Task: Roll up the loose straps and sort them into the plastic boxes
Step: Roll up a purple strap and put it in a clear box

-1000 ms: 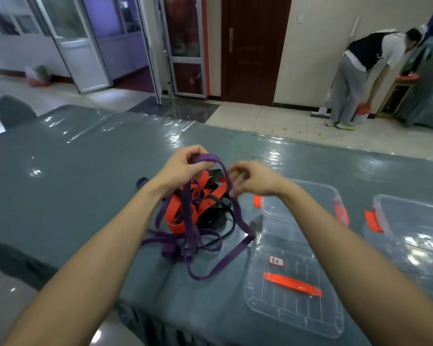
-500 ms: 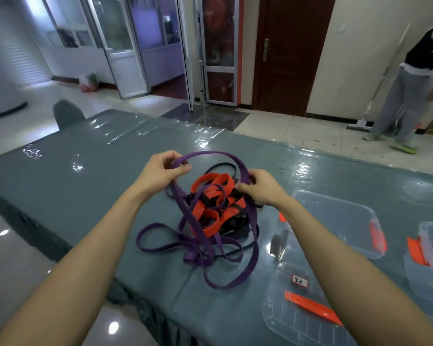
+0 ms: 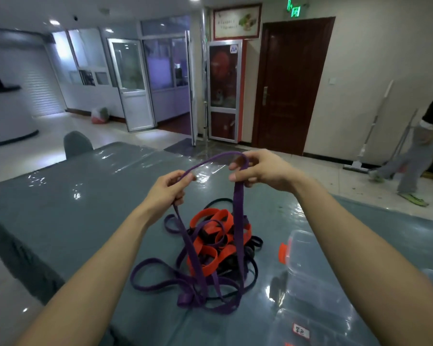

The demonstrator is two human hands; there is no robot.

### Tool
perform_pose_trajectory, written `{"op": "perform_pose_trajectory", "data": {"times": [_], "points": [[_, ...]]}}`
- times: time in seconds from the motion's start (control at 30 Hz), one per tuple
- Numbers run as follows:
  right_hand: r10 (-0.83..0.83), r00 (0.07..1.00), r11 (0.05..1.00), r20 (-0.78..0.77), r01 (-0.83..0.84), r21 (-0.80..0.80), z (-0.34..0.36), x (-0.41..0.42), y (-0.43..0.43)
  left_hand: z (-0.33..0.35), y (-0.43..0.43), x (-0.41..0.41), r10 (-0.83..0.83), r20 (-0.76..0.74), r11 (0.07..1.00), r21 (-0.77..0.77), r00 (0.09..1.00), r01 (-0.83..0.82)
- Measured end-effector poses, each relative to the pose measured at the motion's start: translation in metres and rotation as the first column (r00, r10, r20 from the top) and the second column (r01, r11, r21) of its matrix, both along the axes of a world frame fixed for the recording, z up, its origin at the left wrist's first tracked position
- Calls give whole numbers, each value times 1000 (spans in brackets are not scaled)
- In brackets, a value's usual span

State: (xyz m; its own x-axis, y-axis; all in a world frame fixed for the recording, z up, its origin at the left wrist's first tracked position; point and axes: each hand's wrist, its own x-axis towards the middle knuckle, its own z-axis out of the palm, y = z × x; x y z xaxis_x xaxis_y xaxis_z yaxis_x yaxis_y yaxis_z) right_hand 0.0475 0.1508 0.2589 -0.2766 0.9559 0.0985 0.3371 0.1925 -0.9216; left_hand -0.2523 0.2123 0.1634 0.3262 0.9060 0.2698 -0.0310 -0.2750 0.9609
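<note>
L hand (image 3: 170, 188) and R hand (image 3: 260, 171) each pinch the purple strap (image 3: 238, 213), raised w/ an arc between them, prob. to draw it clear of the orange/black pile (image 3: 210, 236) before rolling. Its tail lies on the surface (image 3: 73, 208) — box (image 3: 308, 260) waits just right of the pile.

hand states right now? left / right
Left hand: closed, gripping the purple strap.
Right hand: closed, pinching the same strap at the top of its loop.
</note>
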Motion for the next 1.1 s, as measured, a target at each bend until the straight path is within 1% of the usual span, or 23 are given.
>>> {"op": "perform_pose_trajectory", "data": {"times": [0.07,0.13,0.2,0.27,0.3,0.37,0.47,0.5,0.57,0.67,0.73,0.8,0.9,0.93,0.97,1.03,1.1], "points": [[25,996,999,-83,-23,29,32,1,1,27,8,2,39,86,999,0,996,-39],[33,985,996,-170,-18,85,69,-1,3,63,15,4,70,108,996,39,992,-74],[25,969,985,-247,18,173,106,-4,8,97,19,11,97,60,988,112,993,-103],[4,957,960,-291,77,269,140,-11,11,126,17,22,110,-48,977,188,993,-99],[-10,952,947,-304,106,303,154,-14,13,138,15,29,97,-97,975,209,991,-75],[-24,952,926,-306,136,352,177,-22,12,158,9,42,32,-142,982,190,989,-5],[-42,957,878,-286,172,447,197,-30,6,177,-7,64,-140,-79,982,118,987,149],[-52,949,861,-311,201,468,203,-30,2,180,-12,72,-175,-50,976,121,983,180],[-70,924,829,-375,263,494,212,-24,-9,187,-21,86,-174,-23,967,185,984,176],[-50,873,782,-485,337,525,222,-5,-34,211,-33,107,-143,22,940,316,989,129],[-26,859,766,-511,345,542,224,11,-51,231,-41,121,-129,42,928,358,991,105],[-44,894,760,-447,320,565,221,29,-68,239,-49,134,-137,-40,916,375,990,142],[-132,909,772,-396,345,534,205,61,-89,227,-56,144,-173,-244,870,416,954,264],[-159,900,783,-406,365,503,197,69,-96,220,-59,148,-204,-271,866,398,941,303],[-182,890,795,-418,383,470,187,76,-102,213,-63,153,-251,-268,869,362,930,338],[-214,878,813,-427,403,421,164,83,-114,197,-73,167,-348,-204,873,284,915,396],[-237,882,827,-408,403,391,138,85,-126,175,-82,184,-412,-159,858,264,897,441]]}}
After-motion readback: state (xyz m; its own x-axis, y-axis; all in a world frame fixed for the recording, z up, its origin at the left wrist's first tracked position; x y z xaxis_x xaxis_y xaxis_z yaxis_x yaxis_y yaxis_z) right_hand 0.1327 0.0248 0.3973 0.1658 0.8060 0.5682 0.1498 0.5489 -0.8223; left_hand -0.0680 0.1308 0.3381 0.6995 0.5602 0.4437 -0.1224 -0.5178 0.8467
